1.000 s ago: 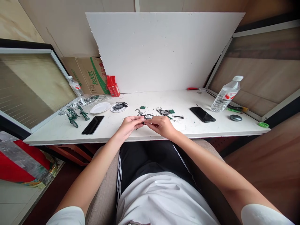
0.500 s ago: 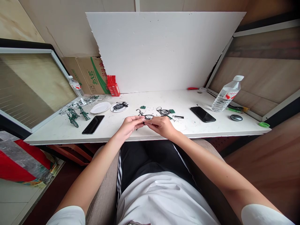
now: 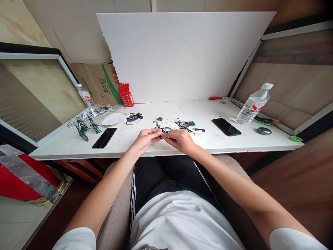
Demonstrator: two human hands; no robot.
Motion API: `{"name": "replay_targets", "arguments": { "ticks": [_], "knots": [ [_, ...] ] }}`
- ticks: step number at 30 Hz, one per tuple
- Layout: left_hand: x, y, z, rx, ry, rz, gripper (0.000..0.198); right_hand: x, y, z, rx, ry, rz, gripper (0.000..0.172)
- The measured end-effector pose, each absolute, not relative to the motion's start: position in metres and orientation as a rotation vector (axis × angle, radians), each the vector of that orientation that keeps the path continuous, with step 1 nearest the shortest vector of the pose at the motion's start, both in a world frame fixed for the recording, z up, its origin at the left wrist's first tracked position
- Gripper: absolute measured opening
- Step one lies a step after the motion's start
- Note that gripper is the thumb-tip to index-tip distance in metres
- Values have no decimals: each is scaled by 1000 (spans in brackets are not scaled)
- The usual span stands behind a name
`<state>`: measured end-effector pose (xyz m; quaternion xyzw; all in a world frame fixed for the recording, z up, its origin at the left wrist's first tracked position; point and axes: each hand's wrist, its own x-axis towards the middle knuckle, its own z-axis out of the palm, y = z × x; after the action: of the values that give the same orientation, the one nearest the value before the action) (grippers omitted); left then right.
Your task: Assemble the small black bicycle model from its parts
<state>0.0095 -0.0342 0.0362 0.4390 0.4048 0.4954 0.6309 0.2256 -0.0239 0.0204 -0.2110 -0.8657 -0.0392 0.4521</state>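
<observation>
Over the front part of the white table, my left hand (image 3: 146,140) and my right hand (image 3: 181,140) meet fingertip to fingertip. Both are pinched around a small dark piece (image 3: 160,136), mostly covered by the fingers. Just behind them lies a black spoked wheel part (image 3: 167,129), partly hidden. Another black wheel piece (image 3: 183,124) rests beyond my right hand, beside a green block (image 3: 191,123). A smaller green block (image 3: 159,119) sits farther back. A short black strip (image 3: 199,130) lies right of my right hand.
Left: a phone (image 3: 104,138), green model bicycles (image 3: 82,130), a white plate (image 3: 112,119) and a plate of black parts (image 3: 133,118). Right: a black phone (image 3: 226,127), a water bottle (image 3: 253,106), a round grey object (image 3: 264,131) and a green cap (image 3: 296,139). A white board (image 3: 182,55) stands behind.
The view has shifted very slightly, so the table things appear a little to the right. Both hands keep the same pinch on the small piece.
</observation>
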Motion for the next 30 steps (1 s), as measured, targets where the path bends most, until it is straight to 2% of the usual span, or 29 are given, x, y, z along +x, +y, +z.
{"name": "replay_targets", "arguments": {
  "ticks": [19, 30],
  "knots": [
    [8, -35, 37, 1011, 937, 1128, 36, 225, -23, 18, -539, -2161, -94, 22],
    [7, -34, 35, 1053, 949, 1121, 41, 224, -26, 19, -550, -2170, -109, 22]
  ]
}}
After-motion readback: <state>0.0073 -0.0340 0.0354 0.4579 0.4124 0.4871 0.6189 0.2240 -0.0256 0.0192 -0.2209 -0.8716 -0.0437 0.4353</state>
